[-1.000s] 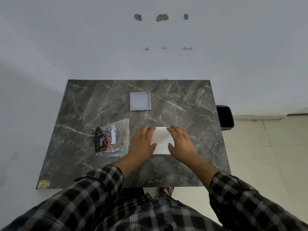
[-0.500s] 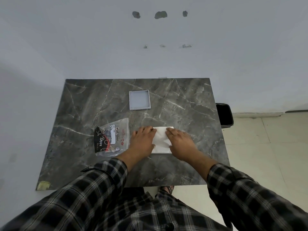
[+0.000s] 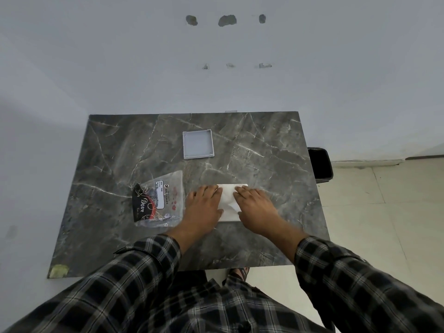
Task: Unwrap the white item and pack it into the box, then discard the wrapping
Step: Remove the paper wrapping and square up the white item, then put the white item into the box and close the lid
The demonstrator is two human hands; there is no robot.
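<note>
A white folded tissue (image 3: 228, 203) lies flat on the dark marble table (image 3: 120, 152), near its front middle. My left hand (image 3: 204, 207) rests palm down on the tissue's left part. My right hand (image 3: 254, 207) presses on its right part, fingers spread, so only the middle strip and the far edge show. A clear plastic wrapper (image 3: 159, 200) with black and red print lies empty just left of my left hand. A shallow grey square box (image 3: 198, 144) sits open farther back, apart from both hands.
A black bin (image 3: 320, 164) stands on the tiled floor beside the table's right edge. White wall runs behind the table. A scrap of yellowish tape (image 3: 58, 270) marks the front left corner. My plaid sleeves fill the foreground.
Both hands have slid a little closer together over the tissue, covering more of it. The wrapper and box have not moved.
</note>
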